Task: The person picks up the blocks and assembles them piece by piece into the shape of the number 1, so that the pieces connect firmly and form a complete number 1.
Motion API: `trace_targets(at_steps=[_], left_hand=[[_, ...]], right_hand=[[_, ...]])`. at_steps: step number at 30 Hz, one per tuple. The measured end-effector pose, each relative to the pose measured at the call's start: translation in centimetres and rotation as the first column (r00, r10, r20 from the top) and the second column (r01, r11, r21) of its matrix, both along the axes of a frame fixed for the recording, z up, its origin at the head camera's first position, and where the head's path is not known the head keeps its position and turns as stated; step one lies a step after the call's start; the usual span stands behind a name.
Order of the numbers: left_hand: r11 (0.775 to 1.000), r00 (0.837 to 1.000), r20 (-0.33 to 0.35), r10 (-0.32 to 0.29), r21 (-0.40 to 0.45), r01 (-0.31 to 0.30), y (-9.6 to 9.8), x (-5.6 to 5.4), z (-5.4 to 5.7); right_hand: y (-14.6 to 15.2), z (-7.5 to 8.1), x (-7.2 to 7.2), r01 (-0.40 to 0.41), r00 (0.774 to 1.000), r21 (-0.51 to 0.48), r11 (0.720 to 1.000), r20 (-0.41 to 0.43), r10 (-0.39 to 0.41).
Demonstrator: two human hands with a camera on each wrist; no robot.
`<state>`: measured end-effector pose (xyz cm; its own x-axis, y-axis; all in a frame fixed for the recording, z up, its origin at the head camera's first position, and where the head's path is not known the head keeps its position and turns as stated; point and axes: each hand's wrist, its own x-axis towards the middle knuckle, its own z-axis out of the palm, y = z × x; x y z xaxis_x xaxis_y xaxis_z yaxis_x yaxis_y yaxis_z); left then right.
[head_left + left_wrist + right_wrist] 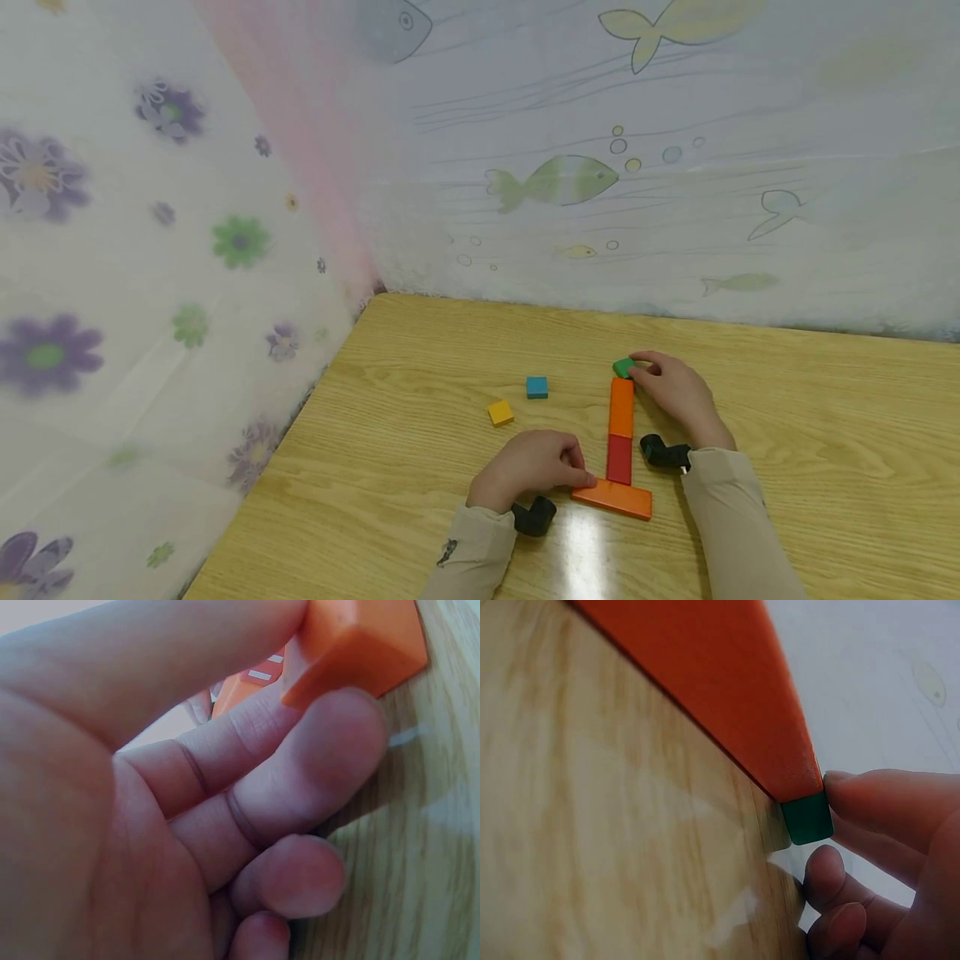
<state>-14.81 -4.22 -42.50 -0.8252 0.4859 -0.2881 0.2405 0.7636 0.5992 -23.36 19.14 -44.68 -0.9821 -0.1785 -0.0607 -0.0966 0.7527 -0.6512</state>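
Note:
On the wooden table, an orange block (622, 407) and a red block (619, 459) lie end to end in a line. A second, longer orange block (612, 499) lies crosswise at the near end of that line. My left hand (528, 467) pinches its left end, and the left wrist view shows thumb and fingers at the orange corner (352, 652). At the far end, my right hand (677, 396) holds a small green block (623, 367) between thumb and finger. In the right wrist view the green block (808, 819) appears against the orange block's end (727, 697).
A blue square block (537, 387) and a yellow square block (501, 413) lie left of the line. Behind the table (847, 467) hangs a fish-printed sheet (570, 179), with a flowered sheet (150, 275) at the left. Black wrist cameras (534, 517) stick out near both hands.

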Motion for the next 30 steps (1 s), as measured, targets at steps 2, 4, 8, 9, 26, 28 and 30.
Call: trace_targets(at_steps=[2,4,8,9,26,28,30], left_hand=[[1.000,1.000,-0.002,0.000,0.000,0.000,-0.01,0.01,0.03],[1.000,1.000,0.000,0.004,0.002,-0.004,-0.01,-0.01,0.04],[1.000,1.000,0.017,0.015,0.000,-0.015,0.02,-0.07,-0.03],[1.000,1.000,0.021,0.019,0.000,-0.019,0.03,-0.09,-0.05],[1.000,1.000,0.002,0.020,-0.023,-0.020,0.06,-0.17,-0.15],[1.000,1.000,-0.005,0.021,-0.023,-0.021,0.09,-0.26,-0.23],[0.999,1.000,-0.010,0.024,-0.021,-0.024,0.10,-0.33,-0.29]], right_hand=[[-0.03,0.05,0.01,-0.001,1.000,-0.001,1.000,0.001,0.001],[-0.07,0.12,0.01,-0.001,1.000,-0.002,1.000,0.001,0.001],[-0.06,0.23,0.08,0.000,1.000,0.006,1.000,-0.005,0.000],[-0.06,0.25,0.09,0.000,1.000,0.008,1.000,-0.006,0.000],[-0.06,0.20,0.13,-0.015,1.000,-0.004,1.000,0.005,0.015],[-0.04,0.32,0.18,-0.016,1.000,-0.004,1.000,0.005,0.016],[-0.01,0.42,0.21,-0.019,1.000,-0.003,1.000,0.002,0.019]])
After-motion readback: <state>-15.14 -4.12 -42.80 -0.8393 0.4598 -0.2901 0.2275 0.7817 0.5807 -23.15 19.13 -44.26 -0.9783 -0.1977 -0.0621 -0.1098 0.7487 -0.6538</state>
